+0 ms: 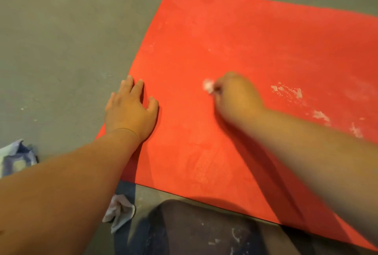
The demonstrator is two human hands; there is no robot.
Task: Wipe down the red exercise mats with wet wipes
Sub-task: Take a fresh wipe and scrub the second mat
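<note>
A red exercise mat lies flat on the grey floor and fills the middle and right of the view. My left hand rests flat on the mat's left edge, fingers spread, holding nothing. My right hand is on the mat near its middle, blurred, fingers closed on a small bunched white wet wipe pressed to the surface. White smears mark the mat to the right of that hand.
A crumpled used wipe lies on the floor by the mat's near edge. A bluish-white crumpled cloth sits at the left edge. My knee in dark stained trousers is at the bottom. Grey floor surrounds the mat.
</note>
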